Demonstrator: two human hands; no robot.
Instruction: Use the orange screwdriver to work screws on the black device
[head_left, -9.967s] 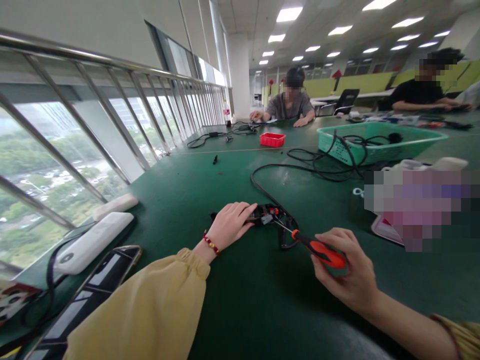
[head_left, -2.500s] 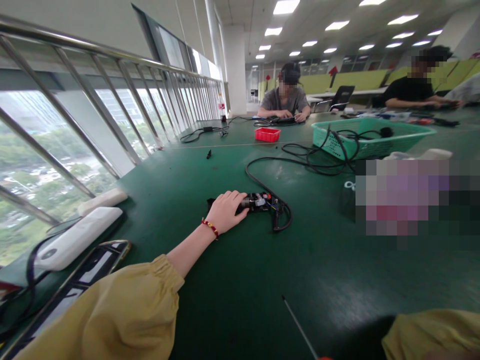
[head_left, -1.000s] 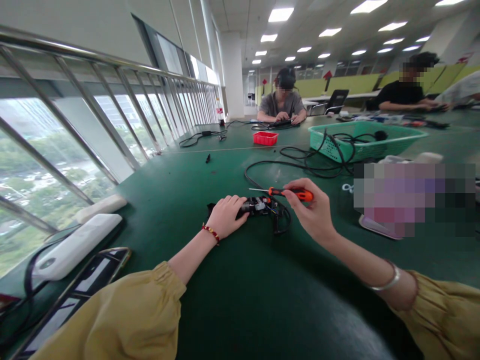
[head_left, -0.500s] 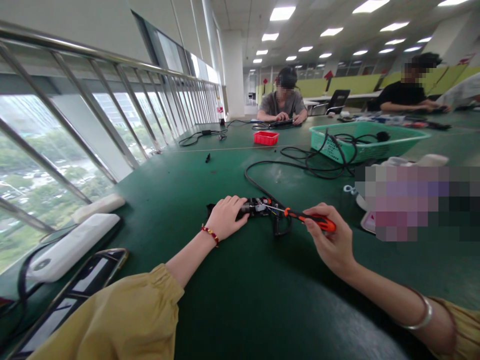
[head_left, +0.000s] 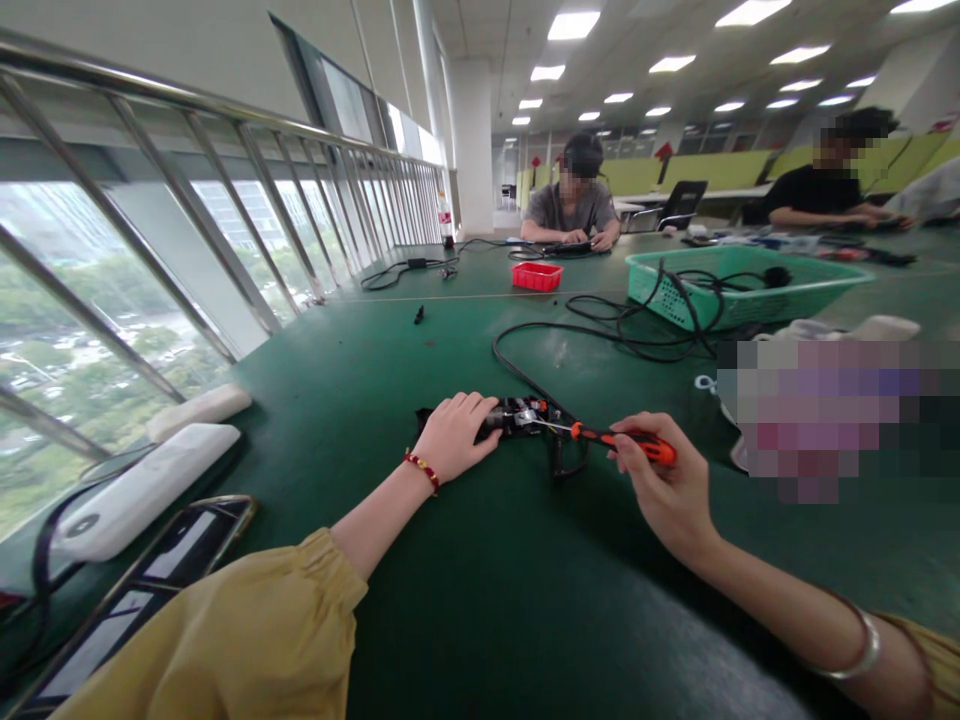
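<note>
My left hand (head_left: 454, 433) lies over the left end of a small black opened device (head_left: 520, 414) with exposed wiring, pressing it onto the green table (head_left: 480, 600). A black cable (head_left: 525, 375) runs from the device towards the far side. My right hand (head_left: 666, 490) is closed round the orange handle of a screwdriver (head_left: 619, 440), whose thin metal tip points left into the device's exposed parts. Both forearms wear yellow sleeves, with a red bead bracelet on the left wrist.
A white power bank (head_left: 142, 490), a white bar (head_left: 199, 408) and a phone (head_left: 142, 580) lie at the left by the window railing. A teal basket (head_left: 739, 290) holding cables and a red tray (head_left: 537, 276) stand farther off. Two people sit at the far end.
My right hand came back into view with the screwdriver, swung from above the device down to its right side, and the tip now rests at the device. My left hand stayed put.
</note>
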